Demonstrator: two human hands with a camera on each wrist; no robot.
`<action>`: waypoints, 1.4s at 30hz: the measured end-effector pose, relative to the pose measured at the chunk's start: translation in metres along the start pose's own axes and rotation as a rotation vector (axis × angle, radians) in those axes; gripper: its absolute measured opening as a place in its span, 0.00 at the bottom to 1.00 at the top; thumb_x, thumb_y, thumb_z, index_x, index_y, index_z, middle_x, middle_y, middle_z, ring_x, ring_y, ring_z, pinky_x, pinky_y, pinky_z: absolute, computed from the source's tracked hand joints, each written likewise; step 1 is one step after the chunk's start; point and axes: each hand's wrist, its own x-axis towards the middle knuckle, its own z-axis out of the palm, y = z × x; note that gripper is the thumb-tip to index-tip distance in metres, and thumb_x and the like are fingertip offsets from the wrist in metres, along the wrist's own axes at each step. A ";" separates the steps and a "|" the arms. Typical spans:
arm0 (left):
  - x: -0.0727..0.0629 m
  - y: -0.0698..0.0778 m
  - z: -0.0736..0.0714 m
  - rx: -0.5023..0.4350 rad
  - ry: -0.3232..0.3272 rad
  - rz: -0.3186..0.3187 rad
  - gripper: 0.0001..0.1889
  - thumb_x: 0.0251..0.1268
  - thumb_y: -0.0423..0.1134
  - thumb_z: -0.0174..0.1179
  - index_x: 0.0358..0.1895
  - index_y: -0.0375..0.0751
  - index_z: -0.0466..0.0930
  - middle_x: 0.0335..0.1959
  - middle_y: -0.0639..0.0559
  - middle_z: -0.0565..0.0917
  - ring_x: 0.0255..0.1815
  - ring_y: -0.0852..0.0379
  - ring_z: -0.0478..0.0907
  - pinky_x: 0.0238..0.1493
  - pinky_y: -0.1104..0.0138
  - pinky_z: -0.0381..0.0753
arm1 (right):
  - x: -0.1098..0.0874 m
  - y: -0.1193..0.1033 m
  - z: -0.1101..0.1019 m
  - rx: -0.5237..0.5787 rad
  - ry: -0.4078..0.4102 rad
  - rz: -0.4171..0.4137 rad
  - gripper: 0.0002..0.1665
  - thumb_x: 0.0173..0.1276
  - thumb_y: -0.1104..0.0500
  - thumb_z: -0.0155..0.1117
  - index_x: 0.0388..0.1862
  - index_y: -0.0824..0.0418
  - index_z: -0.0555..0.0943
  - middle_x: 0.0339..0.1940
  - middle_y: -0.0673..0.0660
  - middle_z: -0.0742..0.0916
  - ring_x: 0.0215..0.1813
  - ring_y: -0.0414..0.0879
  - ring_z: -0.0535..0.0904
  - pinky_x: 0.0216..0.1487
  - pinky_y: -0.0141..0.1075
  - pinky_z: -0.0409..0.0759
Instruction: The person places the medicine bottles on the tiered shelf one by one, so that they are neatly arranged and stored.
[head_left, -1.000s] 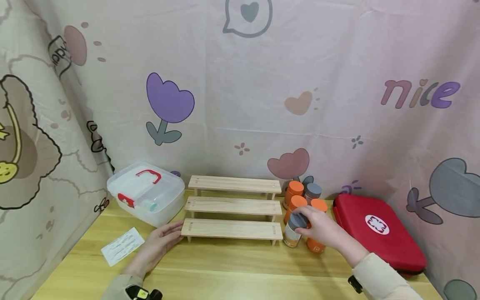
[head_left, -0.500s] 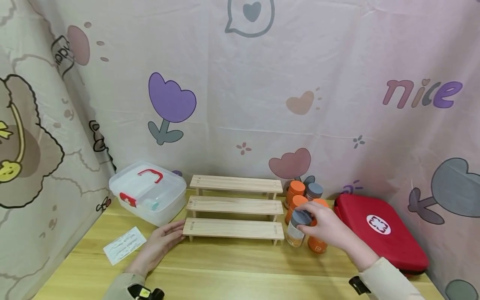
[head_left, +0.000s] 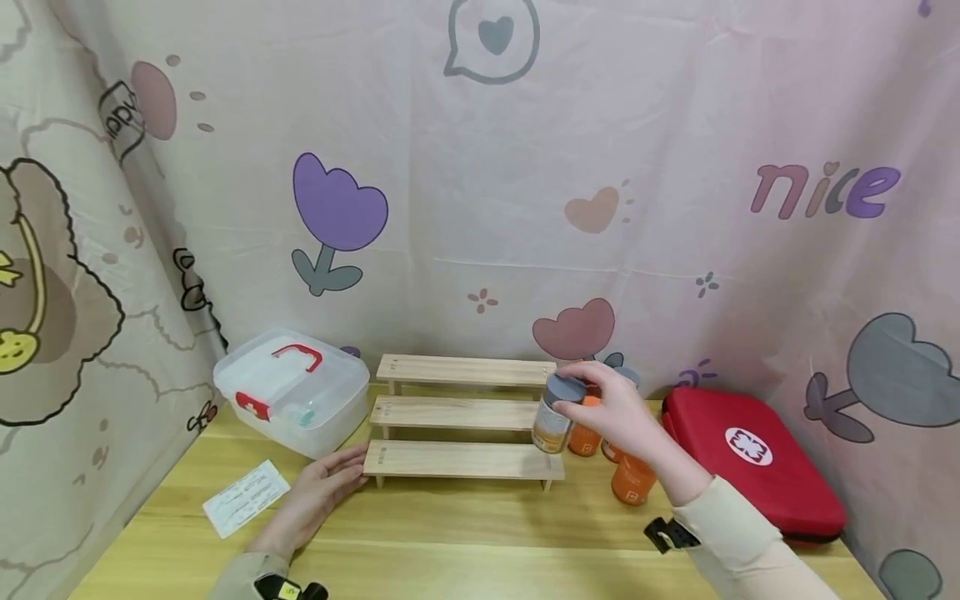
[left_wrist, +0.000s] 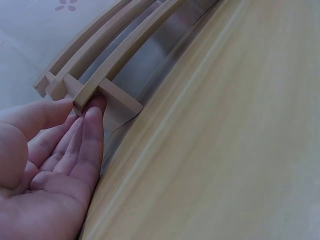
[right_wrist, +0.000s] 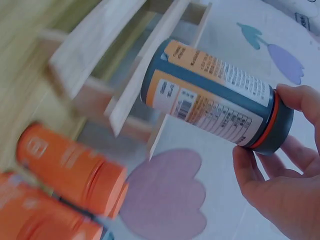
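My right hand (head_left: 611, 404) grips a dark-capped supplement bottle (head_left: 553, 421) by its cap, fingertips and thumb around it. The bottle hangs over the right end of a three-step wooden rack (head_left: 465, 460). In the right wrist view, the bottle (right_wrist: 205, 95) is grey with white and orange labels and tilted across the picture. My left hand (head_left: 318, 500) is at the rack's lower left corner. The left wrist view has its thumb and fingers (left_wrist: 90, 135) pinching the end of the lowest board (left_wrist: 125, 50).
Orange bottles (head_left: 632, 481) stand right of the rack, partly hidden behind my right hand, with a grey-capped one (head_left: 628, 377) behind. A red first-aid case (head_left: 750, 467) lies farther right. At left are a clear plastic box (head_left: 300, 383) with red handle and a printed paper slip (head_left: 246, 498).
My right hand has lifted the grey-capped bottle off the table and carried it up and left, to the rack's right end. The left hand stays at the rack corner.
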 end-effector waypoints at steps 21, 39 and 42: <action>-0.005 -0.005 -0.012 0.020 -0.016 -0.008 0.32 0.69 0.33 0.55 0.71 0.24 0.52 0.65 0.42 0.69 0.54 0.62 0.75 0.59 0.65 0.75 | 0.093 -0.046 0.087 0.137 0.044 0.040 0.27 0.56 0.48 0.74 0.54 0.55 0.82 0.48 0.51 0.82 0.45 0.45 0.80 0.40 0.37 0.83; -0.005 -0.005 -0.005 0.013 -0.060 0.040 0.32 0.70 0.31 0.54 0.70 0.21 0.51 0.65 0.38 0.68 0.54 0.62 0.75 0.59 0.66 0.75 | 0.146 -0.062 0.132 0.103 0.023 0.067 0.26 0.58 0.48 0.73 0.53 0.58 0.81 0.48 0.54 0.81 0.42 0.44 0.78 0.38 0.34 0.82; -0.003 -0.004 -0.004 0.017 -0.067 0.049 0.32 0.70 0.32 0.54 0.70 0.21 0.52 0.65 0.37 0.68 0.55 0.61 0.75 0.60 0.66 0.75 | 0.150 -0.062 0.135 0.100 0.045 0.056 0.25 0.58 0.48 0.73 0.51 0.58 0.81 0.48 0.54 0.81 0.43 0.45 0.78 0.40 0.34 0.82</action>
